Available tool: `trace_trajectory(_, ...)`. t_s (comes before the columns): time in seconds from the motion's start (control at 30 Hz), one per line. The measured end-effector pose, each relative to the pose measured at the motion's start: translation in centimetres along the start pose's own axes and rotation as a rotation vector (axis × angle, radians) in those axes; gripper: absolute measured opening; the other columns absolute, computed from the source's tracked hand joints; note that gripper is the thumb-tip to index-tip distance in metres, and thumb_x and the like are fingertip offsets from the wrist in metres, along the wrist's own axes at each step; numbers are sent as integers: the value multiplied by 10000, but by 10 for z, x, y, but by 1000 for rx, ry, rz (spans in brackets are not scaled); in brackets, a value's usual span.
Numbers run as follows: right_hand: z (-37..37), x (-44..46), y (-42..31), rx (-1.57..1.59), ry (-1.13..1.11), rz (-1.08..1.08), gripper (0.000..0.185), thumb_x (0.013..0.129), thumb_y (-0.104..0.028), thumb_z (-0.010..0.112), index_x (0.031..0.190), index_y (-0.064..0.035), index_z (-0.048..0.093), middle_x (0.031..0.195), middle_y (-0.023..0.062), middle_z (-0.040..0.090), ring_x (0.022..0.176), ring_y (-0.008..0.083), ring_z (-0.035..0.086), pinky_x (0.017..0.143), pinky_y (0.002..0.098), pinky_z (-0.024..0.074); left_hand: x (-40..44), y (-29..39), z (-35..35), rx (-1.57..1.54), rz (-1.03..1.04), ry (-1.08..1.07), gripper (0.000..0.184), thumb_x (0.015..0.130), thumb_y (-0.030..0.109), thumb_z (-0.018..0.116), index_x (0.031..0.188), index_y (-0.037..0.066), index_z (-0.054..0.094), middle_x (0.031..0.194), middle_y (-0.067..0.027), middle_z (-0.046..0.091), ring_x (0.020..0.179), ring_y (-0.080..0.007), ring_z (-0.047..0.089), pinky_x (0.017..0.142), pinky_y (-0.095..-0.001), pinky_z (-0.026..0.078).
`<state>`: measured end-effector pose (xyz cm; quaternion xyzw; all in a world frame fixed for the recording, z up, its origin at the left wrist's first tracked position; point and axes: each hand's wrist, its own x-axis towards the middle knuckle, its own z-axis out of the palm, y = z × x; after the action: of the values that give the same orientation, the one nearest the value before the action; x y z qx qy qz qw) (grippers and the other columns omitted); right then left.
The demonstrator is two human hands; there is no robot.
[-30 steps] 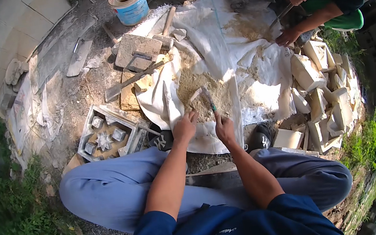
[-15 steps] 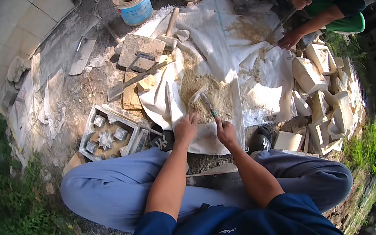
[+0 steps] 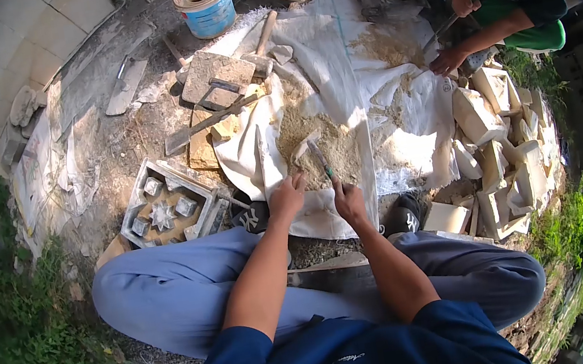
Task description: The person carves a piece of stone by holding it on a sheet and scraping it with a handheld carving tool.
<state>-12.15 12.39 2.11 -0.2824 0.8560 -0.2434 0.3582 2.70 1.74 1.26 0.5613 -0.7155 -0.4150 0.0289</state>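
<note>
A short-handled tool (image 3: 321, 159) with a pale curved head is gripped in my right hand (image 3: 349, 202), fingers closed round the lower end of its dark green handle. Its head rests in a heap of sandy, pale brown mix (image 3: 337, 143) on a white woven sheet (image 3: 311, 213). To the left, my left hand (image 3: 286, 198) lies against the near edge of the heap and sheet. Its fingers point forward and look loosely apart, with nothing visible in them; the undersides are hidden.
At left sits a mould frame (image 3: 131, 206) with a star-shaped centre. Beyond lie a flat slab (image 3: 220, 70), a long flat blade (image 3: 211, 123), a mallet (image 3: 263, 49) and a bucket (image 3: 209, 19). Cast blocks (image 3: 479, 115) pile up at right, near a co-worker's hand (image 3: 448, 60) and trowel.
</note>
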Motion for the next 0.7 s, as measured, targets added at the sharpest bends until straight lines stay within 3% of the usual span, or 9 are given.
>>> trace_trajectory(0.03, 3, -1, -3, 142, 80, -82, 625, 976, -494, 477, 758, 77, 605, 696, 341, 548, 635, 475, 571, 582, 501, 402, -5, 4, -3, -8, -85, -29, 511, 959, 510, 449, 1131, 61, 620, 1098, -199, 667, 1037, -406, 615, 901, -483, 477)
trace_trajectory(0.13, 8, -4, -5, 286, 187, -253, 575, 979, -447, 505, 758, 78, 585, 684, 333, 533, 597, 464, 538, 547, 473, 380, 0, -3, -1, 23, -47, -46, 556, 958, 535, 437, 1115, 30, 611, 1055, -251, 658, 1021, -449, 603, 869, -497, 482)
trace_trajectory(0.27, 20, -2, 32, -171, -13, 3, 666, 959, -550, 438, 796, 51, 673, 788, 331, 618, 838, 508, 608, 766, 553, 458, 2, 0, 0, -5, -88, -25, 554, 945, 558, 435, 1114, 62, 616, 1080, -225, 660, 1055, -430, 598, 906, -495, 471)
trace_trajectory(0.33, 23, 1, 35, -144, -12, -14, 676, 951, -560, 449, 797, 55, 685, 799, 338, 621, 844, 511, 609, 788, 548, 463, 0, 1, -3, -5, -79, -53, 593, 941, 577, 423, 1111, 41, 613, 1072, -242, 658, 1056, -435, 598, 904, -498, 474)
trace_trajectory(0.43, 13, 3, 32, -90, -25, 28, 704, 942, -591, 451, 790, 60, 674, 744, 337, 610, 735, 493, 618, 705, 527, 453, 3, -6, 6, 41, -93, 0, 605, 943, 577, 417, 1101, 27, 613, 1055, -259, 657, 1048, -440, 601, 888, -503, 482)
trace_trajectory(0.53, 8, 9, 20, -26, 58, -24, 678, 956, -546, 461, 746, 70, 651, 714, 323, 601, 712, 497, 602, 672, 549, 437, 9, -17, 15, 39, 20, 22, 588, 947, 562, 426, 1114, 31, 617, 1049, -259, 659, 1044, -438, 604, 879, -506, 489)
trace_trajectory(0.63, 2, 21, 10, 157, 259, -139, 628, 978, -473, 481, 686, 70, 594, 595, 287, 531, 524, 439, 512, 529, 522, 339, 2, -9, 7, 21, -5, 10, 579, 956, 536, 433, 1089, -1, 604, 1002, -282, 653, 977, -468, 610, 861, -525, 477)
trace_trajectory(0.7, -3, 24, 3, 137, 287, -174, 620, 981, -466, 477, 689, 69, 594, 597, 285, 533, 529, 439, 520, 530, 521, 343, -1, -2, 3, 39, -25, -1, 573, 957, 533, 434, 1085, 0, 602, 999, -285, 653, 973, -471, 611, 856, -527, 478)
